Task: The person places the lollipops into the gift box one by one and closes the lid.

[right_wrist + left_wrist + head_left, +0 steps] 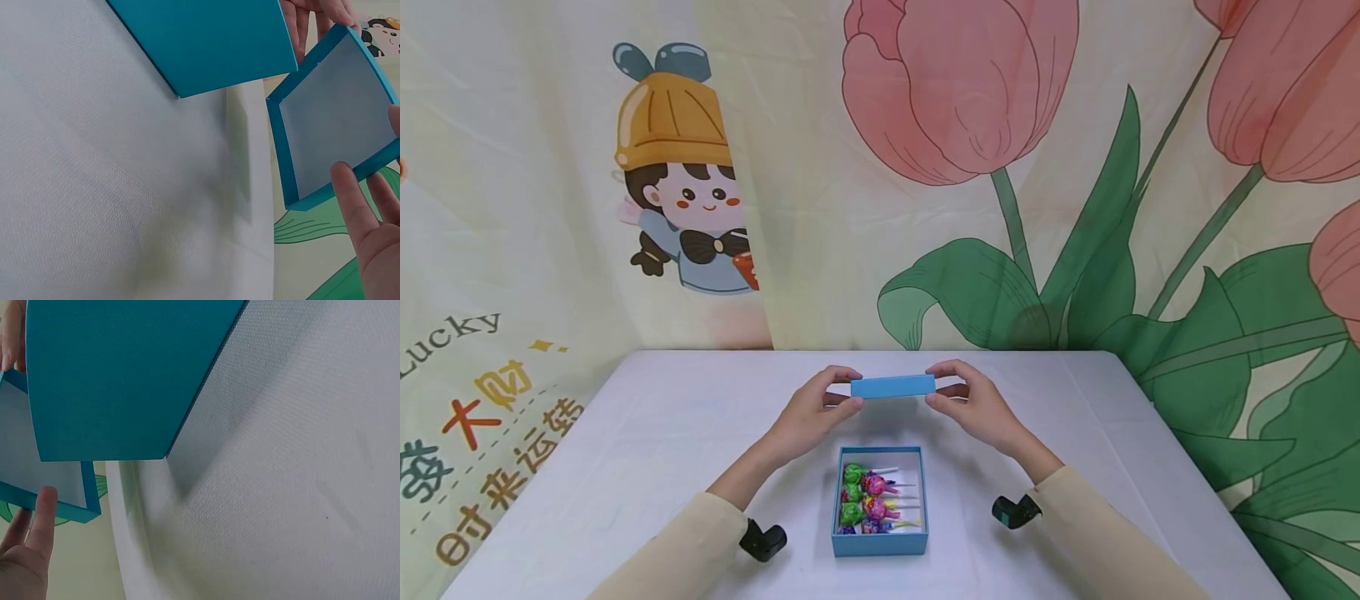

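A blue box lid [892,387] is held up above the far part of the table, seen edge-on in the head view. My left hand [812,412] grips its left end between thumb and fingers. At its right end, my right hand [977,408] holds it the same way. The right wrist view shows the lid's pale inner face [337,119]. Nearer to me, the open blue box [880,544] stands on the table below both hands. Inside it lie several lollipops [874,507] in green, pink and purple wrappers, their sticks pointing right.
A white cloth covers the table [700,417]. Behind its far edge hangs a printed curtain [805,250] with tulips and a cartoon figure. Black wrist devices sit at the left cuff [763,542] and the right cuff [1015,512], either side of the box.
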Motion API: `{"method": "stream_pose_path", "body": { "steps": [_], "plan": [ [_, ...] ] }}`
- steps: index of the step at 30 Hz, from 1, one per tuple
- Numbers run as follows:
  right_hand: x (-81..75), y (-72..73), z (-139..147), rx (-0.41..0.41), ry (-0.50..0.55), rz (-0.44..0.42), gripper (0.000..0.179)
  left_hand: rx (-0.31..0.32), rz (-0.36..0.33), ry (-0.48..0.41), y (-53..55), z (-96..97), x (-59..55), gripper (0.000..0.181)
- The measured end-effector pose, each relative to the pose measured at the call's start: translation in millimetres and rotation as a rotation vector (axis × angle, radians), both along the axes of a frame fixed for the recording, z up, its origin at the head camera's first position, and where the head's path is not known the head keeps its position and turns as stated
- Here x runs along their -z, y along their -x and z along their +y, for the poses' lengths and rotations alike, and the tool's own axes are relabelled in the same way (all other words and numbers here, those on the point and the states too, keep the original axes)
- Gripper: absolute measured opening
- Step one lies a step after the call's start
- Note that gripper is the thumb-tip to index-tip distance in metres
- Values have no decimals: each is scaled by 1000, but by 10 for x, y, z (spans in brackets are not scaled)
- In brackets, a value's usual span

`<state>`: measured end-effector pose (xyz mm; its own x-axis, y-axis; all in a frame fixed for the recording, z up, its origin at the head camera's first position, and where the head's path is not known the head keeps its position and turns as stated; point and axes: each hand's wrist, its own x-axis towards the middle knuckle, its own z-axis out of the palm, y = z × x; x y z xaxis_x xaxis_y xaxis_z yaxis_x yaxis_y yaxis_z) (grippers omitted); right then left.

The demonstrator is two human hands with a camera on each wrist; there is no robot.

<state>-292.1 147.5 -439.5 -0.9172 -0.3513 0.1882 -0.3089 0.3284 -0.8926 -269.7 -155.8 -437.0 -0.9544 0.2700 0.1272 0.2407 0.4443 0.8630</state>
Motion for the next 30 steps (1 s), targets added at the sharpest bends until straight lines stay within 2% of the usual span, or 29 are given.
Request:
{"method": "stream_pose_path", "body": {
  "steps": [9,19,24,30],
  "plan": [
    [3,-3,-18,-5,10,-3,41,-6,18,-3,-2,-6,13,46],
    [11,-44,-55,55,4,0,32,-19,-1,-35,-20,2,27,45],
    [29,-55,-69,68,13,11,29,-42,0,-26,-32,16,21,40],
    [12,-85,-93,79,29,6,25,-40,-11,-50,-33,17,13,39]
  ]
}}
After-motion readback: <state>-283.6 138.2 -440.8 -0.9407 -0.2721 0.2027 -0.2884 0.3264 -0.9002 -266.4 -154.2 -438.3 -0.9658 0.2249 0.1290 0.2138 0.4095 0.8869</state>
